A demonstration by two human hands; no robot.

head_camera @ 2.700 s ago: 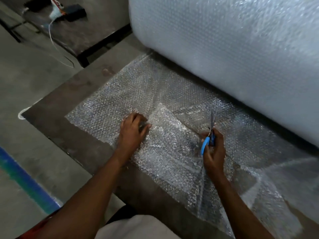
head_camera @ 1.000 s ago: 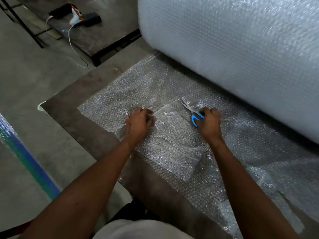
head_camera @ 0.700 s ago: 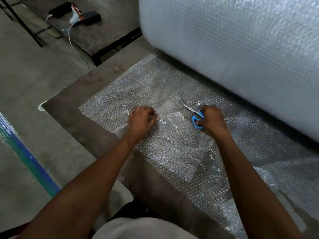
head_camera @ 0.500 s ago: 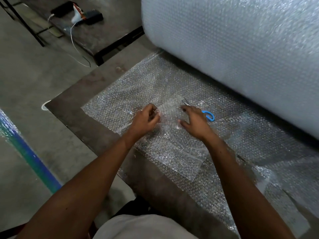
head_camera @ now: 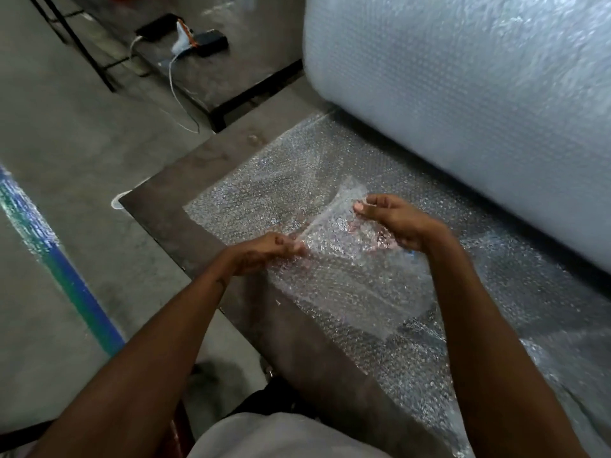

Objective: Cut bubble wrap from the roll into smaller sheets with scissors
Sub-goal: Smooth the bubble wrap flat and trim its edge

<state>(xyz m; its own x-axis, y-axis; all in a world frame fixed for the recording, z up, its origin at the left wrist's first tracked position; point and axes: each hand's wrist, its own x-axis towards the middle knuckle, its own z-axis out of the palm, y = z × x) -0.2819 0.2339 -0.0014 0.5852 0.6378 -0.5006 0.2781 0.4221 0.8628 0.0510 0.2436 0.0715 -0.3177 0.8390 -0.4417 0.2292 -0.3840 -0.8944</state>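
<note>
A small cut sheet of bubble wrap [head_camera: 350,276] is lifted off the table between both hands. My left hand [head_camera: 264,251] pinches its near left corner. My right hand [head_camera: 393,219] pinches its far edge, higher up. Under it lies the unrolled bubble wrap layer [head_camera: 264,196], spread over the dark table [head_camera: 165,206]. The big bubble wrap roll [head_camera: 463,94] fills the top right. The blue-handled scissors are hidden behind my right hand and the raised sheet.
The table's left corner and near edge drop to a grey concrete floor [head_camera: 66,143] with a blue-green line [head_camera: 66,282]. A second low table [head_camera: 215,61] behind carries a black device, a white cable and a small white object.
My right hand put the scissors down on the wrap and took the sheet's far edge. Both hands have since lifted the cut sheet off the table.
</note>
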